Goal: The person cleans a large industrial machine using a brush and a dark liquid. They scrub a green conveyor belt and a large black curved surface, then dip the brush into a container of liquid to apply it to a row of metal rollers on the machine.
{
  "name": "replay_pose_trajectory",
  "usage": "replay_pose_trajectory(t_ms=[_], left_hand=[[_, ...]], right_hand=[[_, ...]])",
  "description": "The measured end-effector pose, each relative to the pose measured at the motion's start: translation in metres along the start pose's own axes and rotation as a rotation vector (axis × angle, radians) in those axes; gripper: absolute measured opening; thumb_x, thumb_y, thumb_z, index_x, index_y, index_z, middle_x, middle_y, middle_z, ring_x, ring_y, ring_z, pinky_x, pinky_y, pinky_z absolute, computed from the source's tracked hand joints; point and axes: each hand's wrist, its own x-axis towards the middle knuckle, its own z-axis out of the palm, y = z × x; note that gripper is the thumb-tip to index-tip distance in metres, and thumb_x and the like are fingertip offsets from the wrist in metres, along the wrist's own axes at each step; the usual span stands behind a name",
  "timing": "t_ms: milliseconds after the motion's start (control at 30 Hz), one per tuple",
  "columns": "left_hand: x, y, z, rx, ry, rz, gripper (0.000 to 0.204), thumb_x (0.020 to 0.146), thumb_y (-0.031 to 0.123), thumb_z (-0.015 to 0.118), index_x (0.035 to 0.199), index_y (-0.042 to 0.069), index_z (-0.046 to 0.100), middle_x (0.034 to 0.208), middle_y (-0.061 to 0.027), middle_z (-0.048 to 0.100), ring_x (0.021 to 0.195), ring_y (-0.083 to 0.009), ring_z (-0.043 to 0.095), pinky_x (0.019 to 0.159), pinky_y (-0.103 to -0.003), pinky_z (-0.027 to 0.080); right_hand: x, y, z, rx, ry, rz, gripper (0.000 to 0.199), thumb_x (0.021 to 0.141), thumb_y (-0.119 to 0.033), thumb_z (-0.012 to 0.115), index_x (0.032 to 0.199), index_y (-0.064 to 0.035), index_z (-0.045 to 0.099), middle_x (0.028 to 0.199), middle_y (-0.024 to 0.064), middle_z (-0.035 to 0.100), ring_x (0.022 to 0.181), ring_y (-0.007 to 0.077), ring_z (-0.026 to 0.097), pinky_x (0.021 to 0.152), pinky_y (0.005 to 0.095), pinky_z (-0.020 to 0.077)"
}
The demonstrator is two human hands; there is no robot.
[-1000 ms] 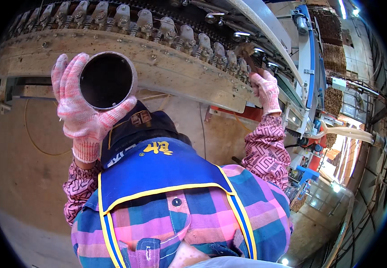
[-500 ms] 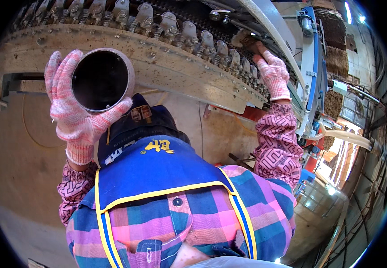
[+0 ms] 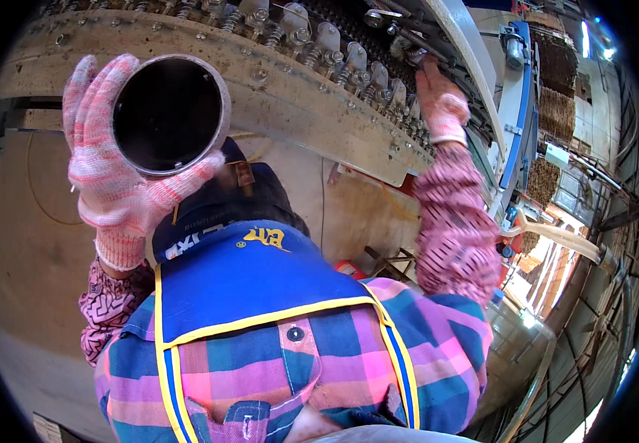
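My left hand (image 3: 109, 170), in a pink and white knit glove, is wrapped round a round metal can (image 3: 224, 111) whose open mouth shows a dark inside. What the can contains is too dark to tell. At the upper right, my gloved right hand (image 3: 443, 107) reaches in over the machine's chain (image 3: 334, 16). Its fingers are closed on what looks like a small brush (image 3: 406, 50), partly hidden and blurred among the metal parts. Beside that hand runs a row of springs and bolted metal tabs (image 3: 327, 48).
A long dusty metal beam (image 3: 187, 59) crosses in front of me below the springs. A curved pale guard (image 3: 467, 52) arches close to my right hand. Further right stand a blue-edged frame (image 3: 520, 111) and stacked brown material (image 3: 555, 74). Below the beam lies a concrete floor (image 3: 39, 295).
The view has shifted a little along the machine. My right hand has turned slightly and the brush sits deeper among the metal parts. My left hand still holds the can.
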Motion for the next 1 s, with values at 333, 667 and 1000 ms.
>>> replay_pose_trajectory(t_ms=[333,667,1000], left_hand=[[-0.005,-0.001,0.001,0.042,0.005,-0.011,0.100,0.060,0.042,0.094,0.142,0.005,0.052,0.144,-0.0117,0.054,0.146,-0.0360,0.034,0.120,-0.048,0.031],[-0.008,-0.003,-0.005,0.084,-0.031,-0.008,0.102,0.058,0.043,0.095,0.142,0.005,0.052,0.143,-0.0123,0.055,0.145,-0.0374,0.033,0.120,-0.048,0.031],[0.002,0.008,0.000,0.055,-0.076,-0.008,0.103,0.057,0.038,0.095,0.144,0.005,0.050,0.144,-0.0141,0.053,0.145,-0.0385,0.033,0.120,-0.049,0.030]], right_hand=[[-0.042,0.017,-0.020,-0.243,-0.087,-0.049,0.044,0.098,-0.051,0.051,0.139,-0.0373,0.053,0.096,0.0129,0.073,0.084,0.0343,0.071,0.073,0.0482,0.0561],[-0.021,-0.017,-0.012,-0.052,-0.300,0.174,0.055,0.100,-0.056,0.044,0.151,-0.0351,0.039,0.110,0.0242,0.069,0.101,0.0451,0.066,0.083,0.0552,0.0529],[-0.030,-0.036,0.010,0.483,-0.080,0.349,0.047,0.095,-0.049,0.059,0.137,-0.0270,0.059,0.117,0.0220,0.068,0.114,0.0420,0.062,0.092,0.0433,0.0501]])
